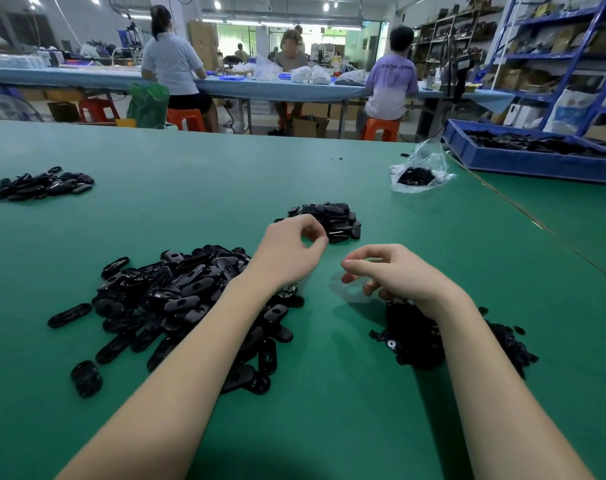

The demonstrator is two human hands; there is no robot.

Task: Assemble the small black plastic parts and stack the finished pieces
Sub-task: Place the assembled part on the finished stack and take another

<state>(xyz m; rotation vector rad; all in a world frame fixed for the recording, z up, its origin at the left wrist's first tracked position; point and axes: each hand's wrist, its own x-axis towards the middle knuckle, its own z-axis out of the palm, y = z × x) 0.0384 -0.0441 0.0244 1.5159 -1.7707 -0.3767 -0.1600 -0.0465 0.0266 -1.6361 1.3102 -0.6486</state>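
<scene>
A large heap of oval black plastic shells [177, 299] lies at the left, partly under my left forearm. My left hand [289, 252] hovers just in front of a small pile of finished pieces [332, 218]; its fingers are curled, index tip meeting thumb, and I see nothing between them. A heap of small round black parts [415, 336] lies at the right. My right hand [395, 275] hangs over the far edge of that heap with loosely curled fingers, and no part shows in it.
The green table [329, 410] carries another pile of black pieces [43, 185] at the far left and a clear plastic bag of black parts [419, 174] at the far right. A blue crate [523, 161] of parts stands beyond the bag. People sit at a distant bench.
</scene>
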